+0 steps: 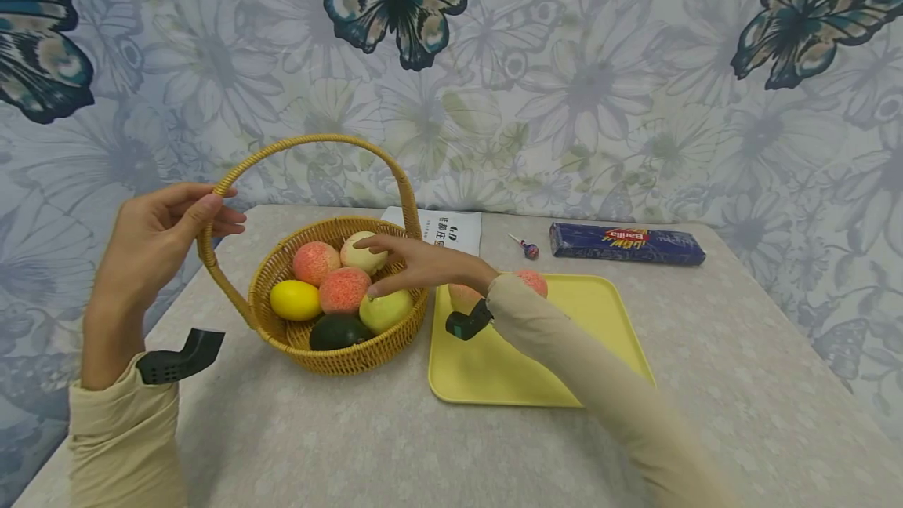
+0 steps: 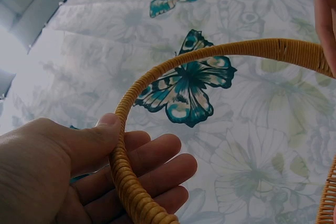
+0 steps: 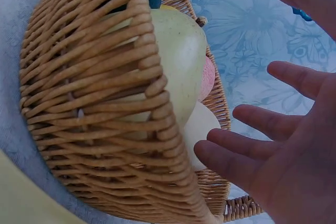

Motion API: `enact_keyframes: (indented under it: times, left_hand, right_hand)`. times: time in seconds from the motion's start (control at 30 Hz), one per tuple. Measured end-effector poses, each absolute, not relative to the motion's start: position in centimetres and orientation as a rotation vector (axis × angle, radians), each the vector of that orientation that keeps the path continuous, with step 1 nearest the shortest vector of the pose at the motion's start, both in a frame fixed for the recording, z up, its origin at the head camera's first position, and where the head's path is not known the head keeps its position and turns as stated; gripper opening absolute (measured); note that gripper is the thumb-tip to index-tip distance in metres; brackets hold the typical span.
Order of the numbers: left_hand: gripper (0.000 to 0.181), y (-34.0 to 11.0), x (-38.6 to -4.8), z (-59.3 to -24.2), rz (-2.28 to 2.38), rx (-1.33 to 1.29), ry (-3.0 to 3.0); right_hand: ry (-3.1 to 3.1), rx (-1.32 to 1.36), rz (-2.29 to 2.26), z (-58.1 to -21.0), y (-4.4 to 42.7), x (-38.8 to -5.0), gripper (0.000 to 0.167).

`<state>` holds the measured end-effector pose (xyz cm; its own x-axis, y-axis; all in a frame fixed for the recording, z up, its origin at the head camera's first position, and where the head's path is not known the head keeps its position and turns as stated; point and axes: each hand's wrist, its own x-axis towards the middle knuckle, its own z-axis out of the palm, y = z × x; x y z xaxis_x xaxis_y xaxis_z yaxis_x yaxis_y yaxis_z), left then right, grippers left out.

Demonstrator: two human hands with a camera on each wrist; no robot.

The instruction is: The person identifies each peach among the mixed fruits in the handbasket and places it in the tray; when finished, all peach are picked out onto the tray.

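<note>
A wicker basket (image 1: 331, 364) with a tall arched handle (image 2: 252, 50) stands on the table at left. My left hand (image 1: 151, 237) holds the handle's left side between thumb and fingers. Over the basket's right side is my right hand (image 1: 426, 263), fingers spread and holding nothing. Inside lie a lemon (image 1: 295, 301), two pink peaches (image 1: 316, 263), a pale round fruit (image 1: 358, 249), a pear (image 3: 181, 61) and a dark green fruit (image 1: 337, 333), perhaps an avocado. In the right wrist view, the spread fingers (image 3: 247, 158) are beside the basket rim.
A yellow tray (image 1: 508, 386) lies right of the basket, bearing a yellowish-pink fruit (image 1: 462, 298) and a pink one (image 1: 534, 281), partly behind my right arm. Farther back are a white printed packet (image 1: 458, 230), a lollipop (image 1: 530, 250) and a blue Barilla box (image 1: 626, 244).
</note>
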<state>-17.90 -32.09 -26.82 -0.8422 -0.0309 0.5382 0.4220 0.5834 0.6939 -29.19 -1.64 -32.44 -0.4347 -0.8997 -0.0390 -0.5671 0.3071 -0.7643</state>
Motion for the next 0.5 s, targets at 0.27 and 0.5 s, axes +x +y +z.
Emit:
enact_keyframes:
  times: [0.27, 0.5]
  left_hand:
    - [0.023, -31.8, -17.6, -27.0, -1.205, -0.304, -2.302]
    - [0.025, -31.5, -17.4, -27.1, -1.183, -0.285, -2.307]
  right_hand:
    - [2.114, -1.271, -0.844, -32.3, -2.4, -29.9, 0.073]
    - [2.086, -1.244, -0.829, -31.8, -2.7, -30.6, 0.073]
